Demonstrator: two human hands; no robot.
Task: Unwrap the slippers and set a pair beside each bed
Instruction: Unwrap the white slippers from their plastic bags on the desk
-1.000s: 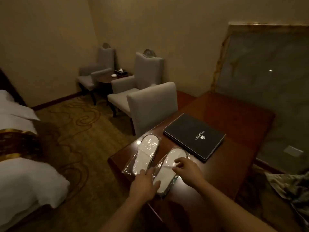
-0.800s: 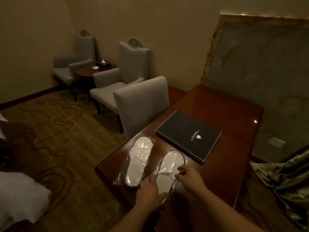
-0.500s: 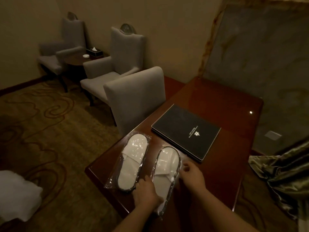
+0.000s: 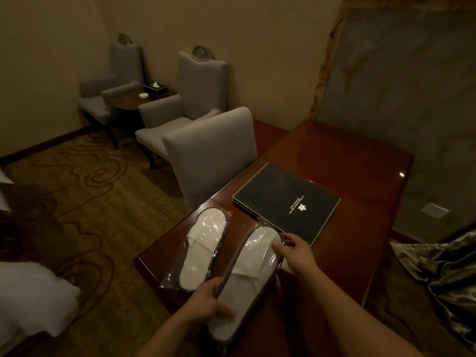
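Two packs of white slippers in clear plastic sit on the near left end of the dark red desk (image 4: 342, 161). The left pack (image 4: 203, 247) lies flat and untouched. The right pack (image 4: 248, 276) is tilted, its near end raised off the desk. My left hand (image 4: 210, 302) grips that pack at its near left edge. My right hand (image 4: 296, 251) pinches the wrapper at its far right end. Both wrappers look sealed.
A black folder (image 4: 288, 203) lies just beyond the slippers. A grey chair (image 4: 210, 153) stands at the desk's left side, with two armchairs (image 4: 185, 109) and a small round table (image 4: 131, 100) behind. White bedding (image 4: 31, 300) is at lower left, shiny fabric (image 4: 443, 274) at right.
Both hands have closed on the right slipper pack and its near end has risen toward me. The camera swung right, then back a little; the left pack stayed put.
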